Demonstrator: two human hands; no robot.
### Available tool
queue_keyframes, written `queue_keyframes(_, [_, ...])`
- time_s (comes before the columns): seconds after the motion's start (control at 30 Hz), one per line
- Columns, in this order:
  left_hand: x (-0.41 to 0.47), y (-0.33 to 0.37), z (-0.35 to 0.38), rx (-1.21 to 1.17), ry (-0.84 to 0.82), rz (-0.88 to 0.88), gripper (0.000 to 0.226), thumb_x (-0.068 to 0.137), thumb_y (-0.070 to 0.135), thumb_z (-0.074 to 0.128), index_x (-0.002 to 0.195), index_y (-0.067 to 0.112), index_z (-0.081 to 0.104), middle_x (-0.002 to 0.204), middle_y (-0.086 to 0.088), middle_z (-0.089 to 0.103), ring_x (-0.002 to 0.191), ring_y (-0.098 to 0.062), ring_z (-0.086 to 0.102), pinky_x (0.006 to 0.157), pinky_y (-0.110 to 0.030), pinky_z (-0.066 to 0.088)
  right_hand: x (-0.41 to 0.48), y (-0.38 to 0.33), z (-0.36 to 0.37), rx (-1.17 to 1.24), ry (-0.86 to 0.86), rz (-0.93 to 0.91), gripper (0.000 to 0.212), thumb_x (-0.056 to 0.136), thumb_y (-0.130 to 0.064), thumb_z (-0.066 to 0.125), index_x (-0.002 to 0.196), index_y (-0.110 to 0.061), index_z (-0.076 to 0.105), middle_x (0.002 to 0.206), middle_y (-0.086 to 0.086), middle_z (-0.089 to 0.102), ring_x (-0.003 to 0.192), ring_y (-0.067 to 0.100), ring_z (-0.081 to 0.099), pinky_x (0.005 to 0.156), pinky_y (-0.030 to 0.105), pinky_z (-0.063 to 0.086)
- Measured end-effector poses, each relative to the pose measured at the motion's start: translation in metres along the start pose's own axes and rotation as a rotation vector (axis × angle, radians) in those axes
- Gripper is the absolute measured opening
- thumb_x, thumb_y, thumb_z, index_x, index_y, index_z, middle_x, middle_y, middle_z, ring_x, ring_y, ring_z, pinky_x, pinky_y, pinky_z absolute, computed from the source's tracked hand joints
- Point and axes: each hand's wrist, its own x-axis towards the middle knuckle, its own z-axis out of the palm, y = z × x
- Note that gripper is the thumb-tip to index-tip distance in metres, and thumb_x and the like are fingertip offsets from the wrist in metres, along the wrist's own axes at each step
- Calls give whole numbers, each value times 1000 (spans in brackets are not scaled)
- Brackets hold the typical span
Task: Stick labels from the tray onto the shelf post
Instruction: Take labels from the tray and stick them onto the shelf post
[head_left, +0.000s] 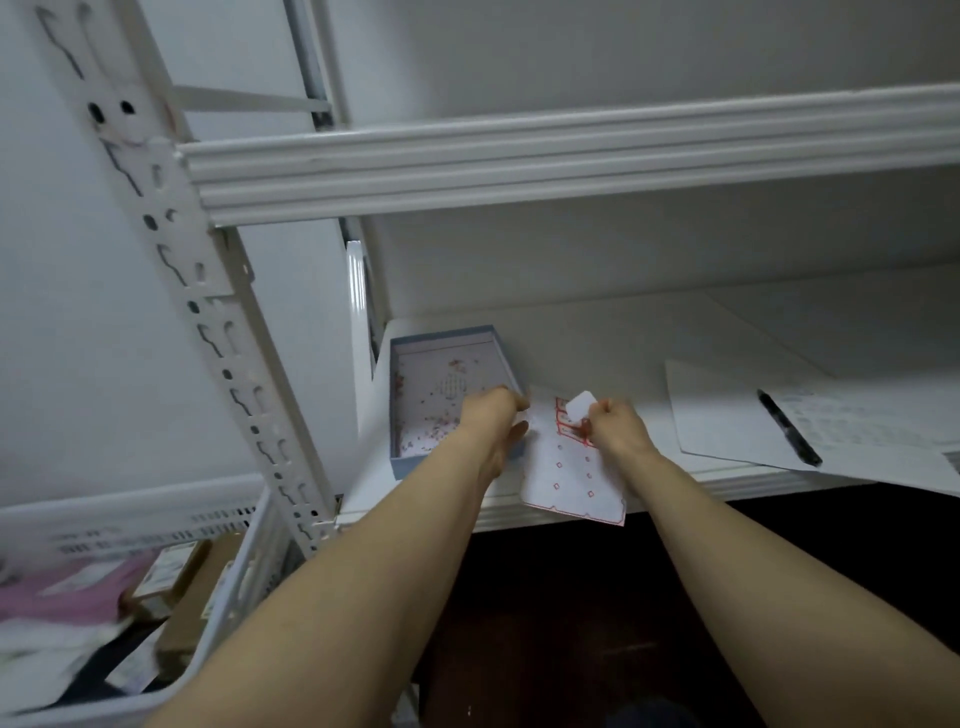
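A label sheet (571, 478) with red-bordered labels lies on the white shelf (623, 353), its near end hanging over the front edge. My left hand (493, 415) pinches the sheet's upper left corner. My right hand (618, 423) pinches a white label (581, 404) that is partly lifted off the top of the sheet. To the left of the sheet stands a shallow blue-rimmed tray (447, 340) with a speckled inside. The white perforated shelf post (208, 312) runs diagonally at the left.
A black pen (789, 428) lies on white paper sheets (727, 415) at the right of the shelf. An upper shelf beam (519, 161) crosses above. A white slotted basket (156, 530) with boxes and pink cloth sits at lower left.
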Motion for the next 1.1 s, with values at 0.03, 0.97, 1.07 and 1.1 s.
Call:
queue_keyframes(0.03, [-4,3,-6,21,11,9,33,86,-5,52,119,-3,54,128,-23,54,69,-18,51,58,-23,48,-3,-4,1,-7,6,-5,23,94,-16,35,101,-4,54,94,12,58,83,23,51,57,26,32])
queue_keyframes(0.97, [-86,52,-132,71,-25,131,12,79,21,66,76,12,59,53,2,36,36,-9,25,33,-14,21,-135,-102,69,-561,559,-1423,18,84,-22,53,70,-16,63,67,-1,61,62,23,58,68,29,33])
queue_keyframes(1.07, [-87,52,-134,83,-3,147,7,81,13,64,81,8,58,53,1,37,36,-9,26,33,-16,22,-138,-101,68,-530,472,-1410,17,81,-27,53,74,-16,64,70,-2,63,66,22,59,70,27,33])
queue_keyframes(1.1, [-87,52,-135,88,6,161,7,82,12,63,84,7,58,53,0,37,37,-9,25,34,-16,22,-140,-101,66,-496,419,-1379,18,78,-30,52,76,-16,65,73,-3,63,68,20,59,71,26,32])
